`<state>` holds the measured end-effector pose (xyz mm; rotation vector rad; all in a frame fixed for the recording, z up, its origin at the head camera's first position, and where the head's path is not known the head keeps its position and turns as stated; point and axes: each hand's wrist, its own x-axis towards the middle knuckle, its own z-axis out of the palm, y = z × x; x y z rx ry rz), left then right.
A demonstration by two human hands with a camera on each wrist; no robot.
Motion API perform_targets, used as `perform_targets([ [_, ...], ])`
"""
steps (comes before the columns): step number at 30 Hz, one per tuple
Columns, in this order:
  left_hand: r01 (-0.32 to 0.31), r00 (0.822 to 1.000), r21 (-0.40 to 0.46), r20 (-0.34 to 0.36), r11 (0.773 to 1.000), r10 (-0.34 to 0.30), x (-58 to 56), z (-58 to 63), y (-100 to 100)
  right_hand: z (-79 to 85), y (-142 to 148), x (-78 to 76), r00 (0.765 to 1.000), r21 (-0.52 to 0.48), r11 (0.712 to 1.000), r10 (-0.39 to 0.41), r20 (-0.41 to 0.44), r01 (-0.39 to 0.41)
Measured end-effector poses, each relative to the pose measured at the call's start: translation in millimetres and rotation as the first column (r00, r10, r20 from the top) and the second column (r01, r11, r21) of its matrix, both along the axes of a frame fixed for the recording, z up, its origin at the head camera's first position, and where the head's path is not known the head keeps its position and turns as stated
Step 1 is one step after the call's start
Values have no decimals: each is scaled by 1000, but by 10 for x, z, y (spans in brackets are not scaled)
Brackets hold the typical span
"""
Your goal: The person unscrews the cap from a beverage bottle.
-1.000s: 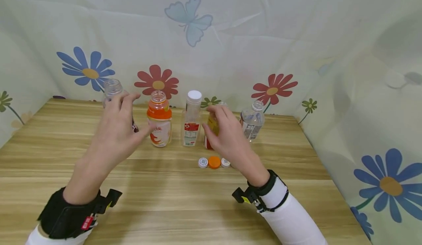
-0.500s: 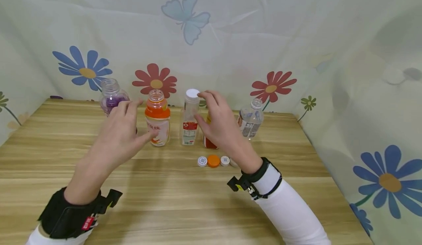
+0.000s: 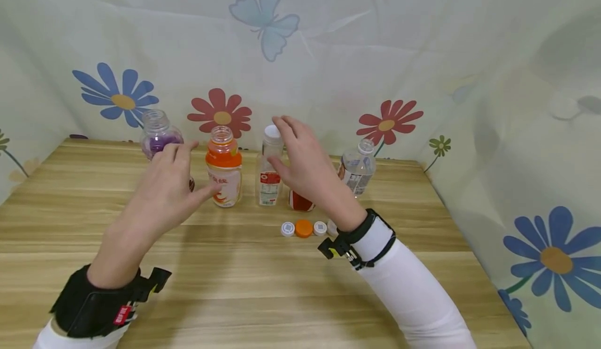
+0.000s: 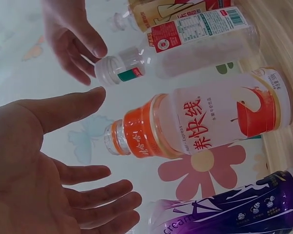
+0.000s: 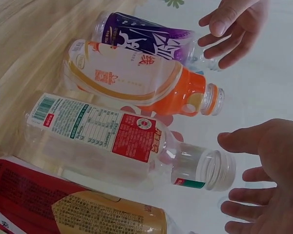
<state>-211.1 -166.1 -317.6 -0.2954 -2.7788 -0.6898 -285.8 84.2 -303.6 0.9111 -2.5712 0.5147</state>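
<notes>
A clear bottle (image 3: 268,182) with a red-and-white label and a white cap (image 3: 272,132) stands upright in the row. My right hand (image 3: 312,169) is held at this cap, thumb on the near side and fingers beyond; the right wrist view shows a gap between them. Beside it is an uncapped orange-and-white bottle (image 3: 224,174). My left hand (image 3: 166,184) hovers with spread fingers in front of a purple-labelled bottle (image 3: 159,135), its thumb towards the orange one. In the left wrist view my left fingers (image 4: 100,195) hold nothing. A red-and-yellow bottle (image 5: 78,204) is partly behind my right hand.
A clear bottle (image 3: 359,166) without a cap stands at the right end of the row. In front of the bottles lie an orange cap (image 3: 304,228) and several white caps (image 3: 288,229) on the wooden table (image 3: 244,281). A flowered cloth (image 3: 319,51) hangs behind.
My right hand has moved left and up, from in front of the red-and-yellow bottle to the white cap. My left hand has shifted slightly, and more of the purple bottle shows.
</notes>
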Motion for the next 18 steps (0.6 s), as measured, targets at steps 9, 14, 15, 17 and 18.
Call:
perform_targets([
  [9,-4,1000,-11,10,1000,4,-13,-7,-7,41,-98,-62,994,113,990,-88,65,80],
  [14,-2,1000,-16,20,1000,2,-23,-19,5,14,-97,-103,994,105,991,-90,59,83],
  [15,-2,1000,-16,21,1000,2,-26,-21,7,8,-97,-105,995,98,992,-85,54,79],
  [17,1,1000,-17,19,1000,0,-29,-23,10,-3,-94,-109,996,81,994,-74,40,71],
  [18,1,1000,-18,19,1000,-1,-31,-24,11,-7,-92,-108,997,70,995,-70,36,67],
])
